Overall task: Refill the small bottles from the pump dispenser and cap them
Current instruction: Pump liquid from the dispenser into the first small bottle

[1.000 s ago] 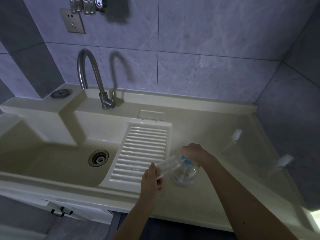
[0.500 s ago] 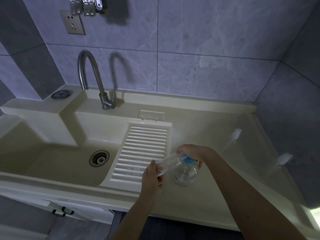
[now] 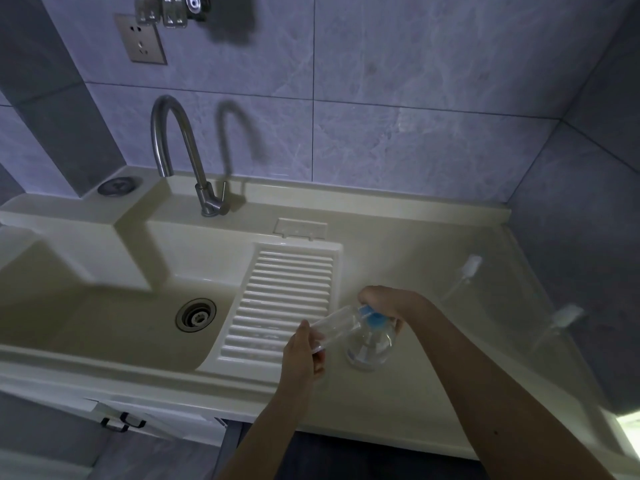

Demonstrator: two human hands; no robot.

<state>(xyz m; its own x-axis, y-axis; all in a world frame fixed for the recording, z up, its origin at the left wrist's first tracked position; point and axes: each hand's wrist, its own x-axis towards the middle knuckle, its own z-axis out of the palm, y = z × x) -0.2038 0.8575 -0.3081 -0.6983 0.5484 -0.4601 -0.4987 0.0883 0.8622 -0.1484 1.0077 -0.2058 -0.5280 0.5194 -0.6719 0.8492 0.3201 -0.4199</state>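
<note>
I am holding the small clear bottle (image 3: 334, 327) tilted in my left hand (image 3: 303, 355), grip curled round its base, its mouth at the blue pump head (image 3: 372, 317). My right hand (image 3: 381, 301) is pressing down on the pump dispenser (image 3: 369, 348), standing on the tabletop (image 3: 398, 403) right of the washboard (image 3: 284, 306). If the mouth is slipping off the nozzle, liquid will be spilling. My right hand has come lower over the pump than a second ago.

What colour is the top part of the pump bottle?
Blue: the pump top shows under the right hand in the head view.
</note>
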